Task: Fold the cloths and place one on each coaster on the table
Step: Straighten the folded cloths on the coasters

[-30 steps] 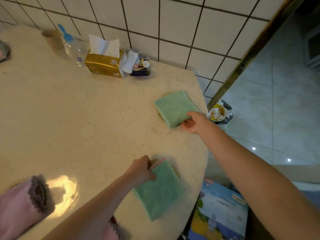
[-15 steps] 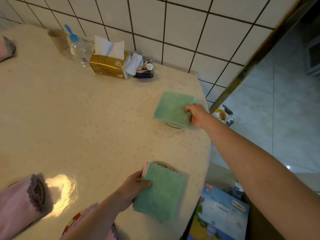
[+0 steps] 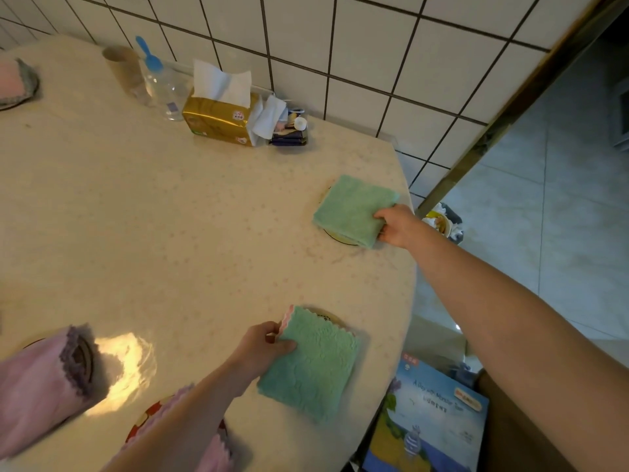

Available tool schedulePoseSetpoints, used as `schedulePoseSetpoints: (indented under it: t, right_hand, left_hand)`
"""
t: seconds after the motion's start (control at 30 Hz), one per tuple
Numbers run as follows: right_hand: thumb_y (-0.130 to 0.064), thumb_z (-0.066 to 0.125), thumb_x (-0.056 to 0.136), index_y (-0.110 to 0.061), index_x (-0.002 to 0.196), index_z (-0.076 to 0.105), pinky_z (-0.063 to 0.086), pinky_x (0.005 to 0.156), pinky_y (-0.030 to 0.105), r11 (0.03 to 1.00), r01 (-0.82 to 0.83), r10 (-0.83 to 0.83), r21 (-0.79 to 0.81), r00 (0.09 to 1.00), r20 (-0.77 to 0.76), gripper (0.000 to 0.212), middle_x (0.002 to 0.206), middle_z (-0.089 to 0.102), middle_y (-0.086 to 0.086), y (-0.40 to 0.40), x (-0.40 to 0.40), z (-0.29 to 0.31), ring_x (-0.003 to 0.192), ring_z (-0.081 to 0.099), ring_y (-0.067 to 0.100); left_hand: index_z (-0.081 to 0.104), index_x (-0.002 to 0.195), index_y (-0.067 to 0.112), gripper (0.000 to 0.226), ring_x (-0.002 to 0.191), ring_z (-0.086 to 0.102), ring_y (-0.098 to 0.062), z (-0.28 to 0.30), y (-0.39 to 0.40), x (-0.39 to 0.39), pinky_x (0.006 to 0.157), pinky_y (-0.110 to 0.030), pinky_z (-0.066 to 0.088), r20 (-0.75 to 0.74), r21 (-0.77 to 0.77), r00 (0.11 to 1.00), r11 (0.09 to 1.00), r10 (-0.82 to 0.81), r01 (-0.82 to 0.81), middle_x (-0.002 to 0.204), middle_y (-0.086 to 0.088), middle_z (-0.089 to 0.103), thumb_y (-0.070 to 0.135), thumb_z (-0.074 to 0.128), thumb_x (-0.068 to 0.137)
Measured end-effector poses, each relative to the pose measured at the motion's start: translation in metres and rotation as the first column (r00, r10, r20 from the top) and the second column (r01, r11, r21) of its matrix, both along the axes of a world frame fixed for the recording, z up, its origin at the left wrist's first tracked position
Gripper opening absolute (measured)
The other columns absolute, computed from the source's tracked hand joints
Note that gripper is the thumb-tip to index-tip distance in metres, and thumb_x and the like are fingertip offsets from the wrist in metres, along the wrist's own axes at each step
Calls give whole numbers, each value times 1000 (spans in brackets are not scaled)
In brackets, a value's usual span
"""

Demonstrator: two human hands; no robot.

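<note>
Two folded green cloths lie near the table's right edge. The far green cloth (image 3: 352, 209) covers most of a round coaster (image 3: 342, 237), and my right hand (image 3: 396, 226) pinches its near right corner. The near green cloth (image 3: 311, 364) lies over another coaster (image 3: 325, 315), whose rim shows at the cloth's far edge. My left hand (image 3: 263, 347) grips that cloth's left edge, thumb on top. A pink cloth (image 3: 37, 386) rests at the near left, and another pink cloth (image 3: 211, 451) lies on a red coaster (image 3: 144, 415) under my left forearm.
Along the tiled wall stand a gold tissue box (image 3: 218, 119), a clear bottle (image 3: 163, 86), a cardboard tube (image 3: 124, 68) and small packets (image 3: 289, 131). Another pink cloth (image 3: 15, 81) sits far left. A picture book (image 3: 427, 424) and a bin (image 3: 442, 223) are on the floor beyond the table's edge.
My right hand has turned the far green cloth and shifted it over its coaster. My left hand has slid the near green cloth so the coaster's rim shows at its far edge.
</note>
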State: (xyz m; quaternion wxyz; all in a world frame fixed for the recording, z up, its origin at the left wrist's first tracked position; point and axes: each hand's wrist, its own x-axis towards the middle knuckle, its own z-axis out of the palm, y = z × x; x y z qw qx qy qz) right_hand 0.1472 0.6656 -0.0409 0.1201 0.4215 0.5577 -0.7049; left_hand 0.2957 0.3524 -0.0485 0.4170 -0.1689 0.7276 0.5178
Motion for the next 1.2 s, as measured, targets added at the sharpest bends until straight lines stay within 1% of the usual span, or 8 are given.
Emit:
schedulePoseSetpoints:
  t: [0.13, 0.27, 0.37, 0.53, 0.7, 0.77, 1.0, 1.2]
  right_hand:
    - [-6, 61, 84, -7, 130, 43, 50, 90, 52, 955, -46, 45, 293, 999, 8, 50, 131, 51, 17, 7, -3, -10, 116, 53, 35]
    - [-15, 62, 81, -5, 132, 33, 46, 96, 46, 659, -273, 173, 701, 962, 212, 59, 133, 45, 21, 13, 8, -9, 120, 47, 39]
    - [-9, 58, 83, -2, 132, 35, 38, 98, 41, 489, -328, 201, 808, 944, 261, 54, 135, 40, 22, 1, 20, 4, 124, 40, 39]
    - [-8, 59, 82, -9, 127, 44, 41, 89, 34, 511, -269, 449, 817, 894, 14, 47, 123, 51, 11, -69, 56, 28, 113, 49, 28]
    - [-2, 58, 80, -6, 115, 52, 44, 81, 30, 591, -390, 581, 707, 813, -37, 36, 99, 59, 4, -162, 115, 35, 86, 55, 17]
    - [0, 56, 79, -7, 110, 55, 47, 79, 32, 621, -430, 600, 655, 799, -44, 32, 90, 60, 3, -200, 142, 29, 80, 58, 18]
    - [-20, 62, 81, -23, 88, 51, 47, 77, 30, 472, -733, 738, 491, 632, 235, 14, 90, 64, 4, -315, 231, -15, 93, 62, 24]
    - [-28, 60, 75, -14, 99, 53, 51, 78, 35, 350, -752, 600, 558, 638, 484, 28, 104, 66, 9, -375, 251, -12, 95, 63, 28]
  left_hand:
    - [67, 88, 13, 19, 86, 68, -29, -3, 2, -1, 74, -40, 56, -89, -119, 994, 992, -62, 51, 89, -11, 71, 19, 78, 75]
    - [62, 89, 20, 20, 73, 60, -12, 4, 0, -1, 54, -23, 42, -203, -318, 951, 935, -231, 160, 82, 2, 66, 25, 76, 75]
    - [60, 88, 20, 17, 71, 60, -15, 8, -15, 2, 59, -25, 43, -311, -404, 914, 907, -261, 121, 82, 3, 66, 22, 73, 77]
    - [59, 99, 21, 19, 79, 61, -18, 15, -71, 15, 66, -28, 44, -437, -467, 872, 884, -218, -13, 97, 3, 62, 19, 69, 83]
    - [62, 100, 13, 17, 70, 60, -15, 22, -127, 34, 53, -19, 45, -526, -429, 848, 881, -65, -199, 97, -1, 64, 10, 66, 84]
    - [63, 101, 12, 16, 72, 61, -17, 22, -151, 38, 61, -27, 45, -556, -425, 830, 874, -49, -233, 97, -1, 65, 11, 64, 85]
    - [61, 92, 10, 7, 84, 53, -24, 11, -250, 49, 71, -33, 42, -705, -414, 709, 804, 13, -427, 104, -9, 52, 12, 62, 85]
    - [52, 117, 3, 40, 104, 46, -43, -9, -372, 53, 89, -47, 38, -523, -586, 850, 698, 61, -411, 117, -23, 51, 10, 64, 79]
